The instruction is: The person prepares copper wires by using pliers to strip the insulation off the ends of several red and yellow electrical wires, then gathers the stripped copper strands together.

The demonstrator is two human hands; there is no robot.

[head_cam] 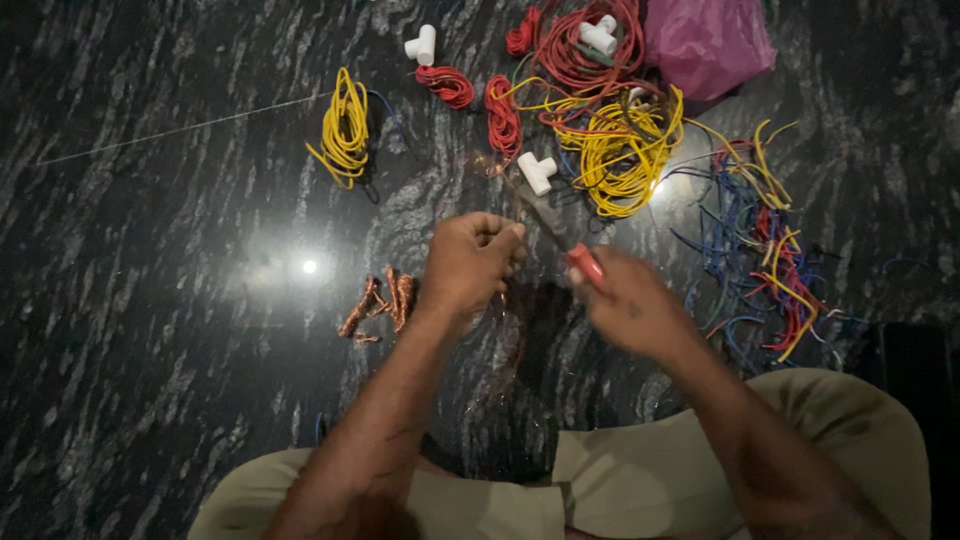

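Your right hand [632,305] is wrapped around a red-handled tool [586,263], its dark metal end pointing up and left toward the wire piles; it's blurry, so I can't tell what kind of tool it is. Your left hand [470,262] is closed in a fist just beside it, pinching what looks like thin bare strands, though they're too fine to see properly. Both hands hover over the black marbled floor [150,300], right above your knees in tan trousers [830,420].

Left of your left wrist lies a small heap of copper wire bits [385,300]. Just beyond the hands sits a white plastic tee fitting [537,172], next to a big yellow wire tangle [625,150]. Behind that is a red wire coil [585,50] with another white fitting [598,35] on it, and a pink plastic bag [705,40]. Off to the right is a loose mess of blue, red and yellow wire offcuts [760,240]. Further left there's a separate yellow wire bundle [345,130].
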